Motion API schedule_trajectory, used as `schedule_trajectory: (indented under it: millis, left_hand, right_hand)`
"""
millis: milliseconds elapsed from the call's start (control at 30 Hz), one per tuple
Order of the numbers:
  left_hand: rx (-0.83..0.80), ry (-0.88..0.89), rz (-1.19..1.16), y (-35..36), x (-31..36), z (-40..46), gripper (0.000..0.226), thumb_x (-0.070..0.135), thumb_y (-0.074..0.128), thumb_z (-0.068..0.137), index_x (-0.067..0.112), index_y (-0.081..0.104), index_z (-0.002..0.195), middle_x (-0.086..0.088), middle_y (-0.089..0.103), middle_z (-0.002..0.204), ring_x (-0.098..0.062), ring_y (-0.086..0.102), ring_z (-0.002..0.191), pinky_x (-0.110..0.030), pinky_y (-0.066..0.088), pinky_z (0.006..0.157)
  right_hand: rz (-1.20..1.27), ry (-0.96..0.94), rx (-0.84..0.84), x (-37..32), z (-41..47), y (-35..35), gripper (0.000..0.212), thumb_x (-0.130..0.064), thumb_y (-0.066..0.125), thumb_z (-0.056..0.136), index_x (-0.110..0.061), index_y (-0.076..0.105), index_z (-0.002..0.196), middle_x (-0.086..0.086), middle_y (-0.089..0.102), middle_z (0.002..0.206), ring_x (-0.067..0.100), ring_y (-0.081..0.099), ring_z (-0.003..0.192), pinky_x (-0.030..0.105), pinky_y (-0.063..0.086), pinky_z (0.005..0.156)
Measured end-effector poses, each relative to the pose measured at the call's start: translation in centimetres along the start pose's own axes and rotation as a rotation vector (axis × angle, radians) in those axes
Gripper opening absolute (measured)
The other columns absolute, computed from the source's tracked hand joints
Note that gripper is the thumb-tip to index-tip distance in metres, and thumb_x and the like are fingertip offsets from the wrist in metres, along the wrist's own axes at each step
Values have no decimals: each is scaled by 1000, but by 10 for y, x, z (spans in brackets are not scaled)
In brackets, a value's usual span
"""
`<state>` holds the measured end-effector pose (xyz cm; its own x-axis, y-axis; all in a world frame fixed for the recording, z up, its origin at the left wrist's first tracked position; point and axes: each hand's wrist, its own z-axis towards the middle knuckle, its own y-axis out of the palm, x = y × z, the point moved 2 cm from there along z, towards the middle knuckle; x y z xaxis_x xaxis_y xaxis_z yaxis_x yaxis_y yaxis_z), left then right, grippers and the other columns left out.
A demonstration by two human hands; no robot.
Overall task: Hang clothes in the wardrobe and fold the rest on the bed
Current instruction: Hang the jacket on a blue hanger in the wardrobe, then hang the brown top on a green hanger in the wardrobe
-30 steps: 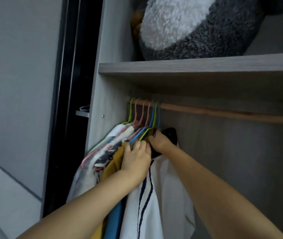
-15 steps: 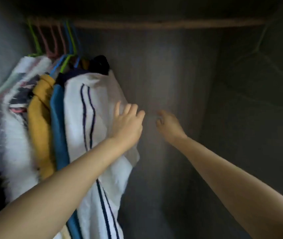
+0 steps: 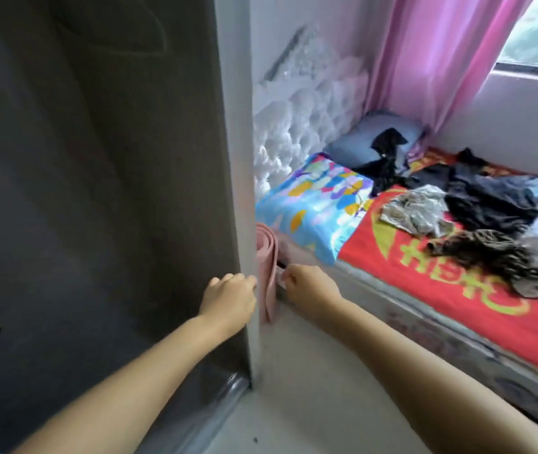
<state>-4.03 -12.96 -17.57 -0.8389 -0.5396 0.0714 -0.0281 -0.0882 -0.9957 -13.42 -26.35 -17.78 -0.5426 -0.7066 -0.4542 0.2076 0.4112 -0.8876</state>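
Both hands hang loosely curled and hold nothing: the left hand [image 3: 228, 298] against the wardrobe [image 3: 97, 191] side panel's front edge, the right hand [image 3: 310, 290] over bare floor [image 3: 310, 388] beside it. Unfolded clothes [image 3: 490, 204] lie heaped toward the bed [image 3: 457, 322]'s far edge, on a red blanket [image 3: 424, 290] with yellow lettering I cannot read.

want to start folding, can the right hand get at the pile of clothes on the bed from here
Probably yes, with a stretch: nothing stands between the right hand and the pile of clothes, but the pile lies well across the bed.
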Motion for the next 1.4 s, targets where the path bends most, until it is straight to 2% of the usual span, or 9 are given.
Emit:
schedule_trajectory:
  millis: [167, 267, 367, 533, 700, 900, 1133, 1233, 1400]
  left_hand:
    - [-99, 119, -75, 30, 106, 46, 29, 20, 40, 93, 19, 57, 116, -4, 60, 119, -26, 52, 113, -34, 39, 90]
    - [-141, 150, -131, 48, 183, 81, 29, 21, 40, 94, 19, 57, 117, -2, 60, 121, -24, 53, 115, -34, 40, 91]
    - [-191, 214, -164, 69, 267, 110, 30, 19, 40, 94, 18, 56, 119, -3, 60, 122, -24, 53, 115, -34, 40, 92]
    - [-285, 317, -234, 97, 377, 144, 32, 17, 39, 94, 15, 56, 122, -3, 60, 122, -23, 54, 113, -36, 40, 95]
    - [-366, 415, -230, 127, 442, 185, 29, 19, 38, 96, 14, 56, 119, -3, 63, 114, -24, 59, 100, -35, 43, 83]
    - [-396, 498, -228, 162, 509, 276, 29, 20, 38, 95, 15, 58, 117, -2, 63, 113, -24, 59, 98, -36, 46, 81]
    - [-479, 571, -204, 199, 593, 408, 29, 20, 40, 95, 13, 58, 115, -5, 63, 114, -26, 60, 100, -37, 50, 78]
    - [-524, 612, -170, 217, 630, 440, 29, 21, 40, 94, 12, 59, 115, -6, 64, 113, -27, 60, 101, -38, 50, 79]
    - [-609, 634, -160, 262, 674, 474, 29, 19, 38, 94, 12, 62, 108, -5, 66, 107, -25, 62, 92, -39, 53, 74]
  right_hand:
    - [-6, 206, 4, 144, -34, -28, 30, -22, 36, 92, -23, 59, 112, 5, 68, 105, 27, 61, 98, 33, 48, 78]
    - [-22, 284, -3, 225, -57, -49, 22, -21, 36, 94, -25, 57, 97, 0, 63, 87, 24, 58, 87, 35, 50, 78]
    - [-24, 381, 3, 305, -77, -75, 26, -23, 37, 95, -22, 56, 112, 1, 67, 100, 23, 62, 90, 34, 52, 75]
    - [-15, 528, -14, 408, -100, -115, 29, -25, 38, 97, -20, 51, 123, -1, 63, 90, 20, 59, 77, 31, 46, 59]
    - [57, 659, -49, 475, -106, -126, 36, -25, 37, 95, -22, 47, 130, 0, 62, 93, 21, 57, 77, 29, 41, 56]
    - [109, 788, -63, 559, -74, -143, 37, -22, 37, 96, -21, 45, 133, 7, 65, 114, 26, 62, 95, 31, 45, 69]
    - [208, 963, -36, 662, -11, -193, 40, -19, 35, 94, -20, 47, 132, 9, 65, 114, 27, 63, 95, 34, 51, 74]
    - [281, 1022, -3, 701, 3, -206, 39, -19, 35, 93, -18, 49, 130, 11, 66, 111, 32, 64, 96, 43, 53, 84]
    - [358, 1059, -45, 773, 27, -193, 39, -18, 36, 93, -18, 50, 129, 12, 66, 111, 33, 64, 98, 44, 52, 87]
